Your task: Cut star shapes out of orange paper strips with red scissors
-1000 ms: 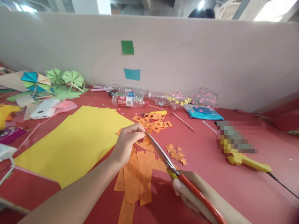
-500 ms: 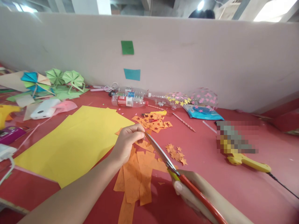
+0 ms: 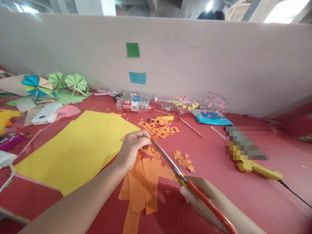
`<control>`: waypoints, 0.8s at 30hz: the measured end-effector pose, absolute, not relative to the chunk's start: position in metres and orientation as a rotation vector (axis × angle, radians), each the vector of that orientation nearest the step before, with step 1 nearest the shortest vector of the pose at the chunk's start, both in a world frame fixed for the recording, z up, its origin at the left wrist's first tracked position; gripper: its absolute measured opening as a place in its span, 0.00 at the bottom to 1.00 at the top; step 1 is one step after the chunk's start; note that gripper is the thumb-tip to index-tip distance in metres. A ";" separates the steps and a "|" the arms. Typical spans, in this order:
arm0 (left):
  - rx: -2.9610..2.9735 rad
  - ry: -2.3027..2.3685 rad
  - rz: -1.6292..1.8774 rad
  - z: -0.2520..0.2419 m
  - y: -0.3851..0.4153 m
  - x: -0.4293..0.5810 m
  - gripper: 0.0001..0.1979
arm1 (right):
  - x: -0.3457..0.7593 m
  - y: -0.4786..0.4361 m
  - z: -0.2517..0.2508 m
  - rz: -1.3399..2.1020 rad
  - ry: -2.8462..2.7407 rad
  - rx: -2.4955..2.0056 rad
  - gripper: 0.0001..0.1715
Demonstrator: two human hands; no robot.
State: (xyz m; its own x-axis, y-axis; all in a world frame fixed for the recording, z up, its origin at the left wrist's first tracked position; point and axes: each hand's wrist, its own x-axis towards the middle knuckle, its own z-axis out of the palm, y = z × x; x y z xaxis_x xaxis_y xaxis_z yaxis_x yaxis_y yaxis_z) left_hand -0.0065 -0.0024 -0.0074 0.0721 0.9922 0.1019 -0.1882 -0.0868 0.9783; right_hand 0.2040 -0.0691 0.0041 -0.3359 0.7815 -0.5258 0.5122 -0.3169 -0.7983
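My right hand is closed around the handles of a pair of scissors, one red and one partly showing yellow. Their blades look nearly together and point up and left. At the blade tips my left hand pinches thumb against fingers; whatever lies in that pinch is hidden or too small to name. Below it lie overlapping orange paper strips with faint drawn lines. Small cut orange stars form a loose pile right of the blades. Beyond my left hand are orange scraps with star-shaped holes.
Yellow paper sheets cover the left of the red table. Plastic bottles, a striped paper straw and a blue packet lie along the partition. At right rests a yellow corded tool; at left, a white device and paper pinwheels.
The scissors' handles have drawn slightly closer together in my right hand. My left hand keeps its pinch at the blade tips almost unmoved.
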 end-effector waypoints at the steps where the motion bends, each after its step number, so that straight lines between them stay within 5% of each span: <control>1: 1.177 0.965 1.298 -0.008 -0.002 -0.007 0.08 | 0.204 -0.069 0.004 1.710 -1.670 -1.648 0.36; 24: 1.297 0.987 1.372 -0.010 -0.003 -0.006 0.10 | 0.209 -0.068 -0.001 1.739 -1.817 -1.575 0.41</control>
